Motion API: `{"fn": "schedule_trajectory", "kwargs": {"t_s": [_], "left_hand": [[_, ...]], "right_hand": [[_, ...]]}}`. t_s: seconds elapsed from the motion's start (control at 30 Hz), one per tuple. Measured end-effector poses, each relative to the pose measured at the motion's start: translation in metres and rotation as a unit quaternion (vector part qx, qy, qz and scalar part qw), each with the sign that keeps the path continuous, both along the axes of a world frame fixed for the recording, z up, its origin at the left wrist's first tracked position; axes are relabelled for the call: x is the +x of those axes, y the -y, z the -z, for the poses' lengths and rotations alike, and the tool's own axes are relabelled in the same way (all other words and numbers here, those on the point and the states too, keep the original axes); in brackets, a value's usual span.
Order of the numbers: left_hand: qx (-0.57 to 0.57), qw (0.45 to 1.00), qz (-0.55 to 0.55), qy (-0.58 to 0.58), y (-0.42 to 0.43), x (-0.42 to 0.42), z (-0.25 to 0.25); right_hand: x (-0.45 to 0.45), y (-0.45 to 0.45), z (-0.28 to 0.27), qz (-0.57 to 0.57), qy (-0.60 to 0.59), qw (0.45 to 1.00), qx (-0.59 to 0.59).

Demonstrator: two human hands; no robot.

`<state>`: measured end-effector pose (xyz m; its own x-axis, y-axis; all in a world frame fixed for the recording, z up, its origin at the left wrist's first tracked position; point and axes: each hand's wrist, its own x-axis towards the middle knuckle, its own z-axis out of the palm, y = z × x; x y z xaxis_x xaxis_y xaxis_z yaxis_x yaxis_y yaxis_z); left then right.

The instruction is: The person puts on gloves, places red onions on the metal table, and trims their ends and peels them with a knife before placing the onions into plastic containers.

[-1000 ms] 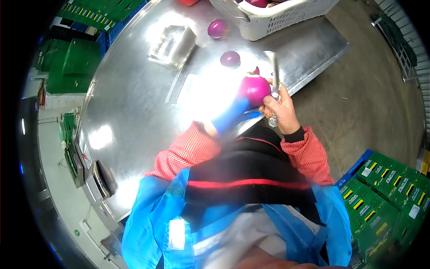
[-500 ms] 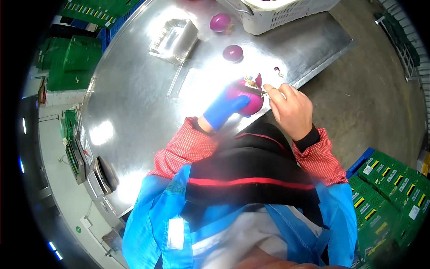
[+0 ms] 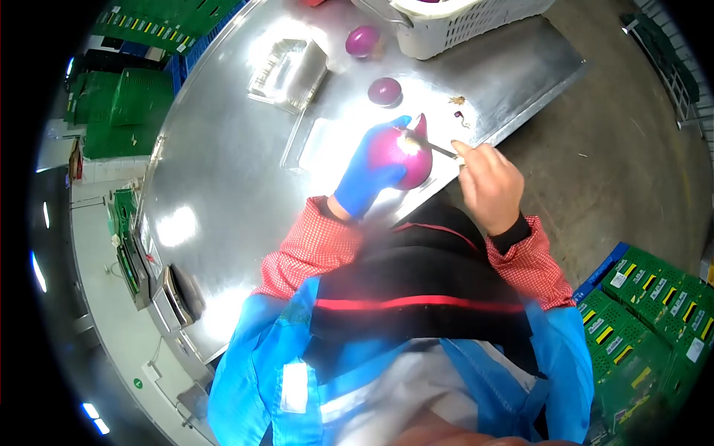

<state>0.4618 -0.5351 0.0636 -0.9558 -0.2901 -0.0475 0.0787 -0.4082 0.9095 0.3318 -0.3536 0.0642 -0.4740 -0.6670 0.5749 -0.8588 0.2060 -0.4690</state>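
Note:
My left hand, in a blue glove, is wrapped round a large purple onion over the near edge of the metal table. A pointed flap of skin stands up at the onion's top. My bare right hand is closed on a knife, whose blade reaches the top of the onion; the handle is mostly hidden in my fingers. Two more purple onions lie farther back, one just beyond the held onion and another behind it. Small scraps lie to the right.
A white perforated basket stands at the table's back edge. Clear plastic trays sit left of the loose onions on the metal table. Green crates are stacked on the floor at the lower right, with more green crates at the upper left.
The knife has come from upright beside the onion to its top, with my right hand now right of it. Scraps have appeared on the table, the brownish one since the middle frame.

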Motion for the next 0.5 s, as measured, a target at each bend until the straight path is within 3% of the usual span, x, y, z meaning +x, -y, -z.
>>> {"fn": "schedule_trajectory", "kwargs": {"t_s": [0.2, 0.27, 0.37, 0.5], "left_hand": [[0.317, 0.938, 0.135, -0.04, -0.006, 0.009, -0.012], [0.31, 0.939, 0.146, -0.028, -0.004, 0.011, -0.01], [0.206, 0.968, 0.139, 0.047, -0.003, 0.015, -0.001], [0.22, 0.96, 0.16, 0.066, -0.001, 0.02, 0.012]], "right_hand": [[0.004, 0.002, -0.001, -0.071, -0.018, 0.997, 0.004], [0.003, 0.003, 0.0, -0.074, -0.033, 0.997, 0.012], [0.001, 0.006, 0.002, -0.077, -0.041, 0.996, 0.023], [-0.02, 0.005, 0.04, -0.059, -0.018, 0.996, 0.067]]}}
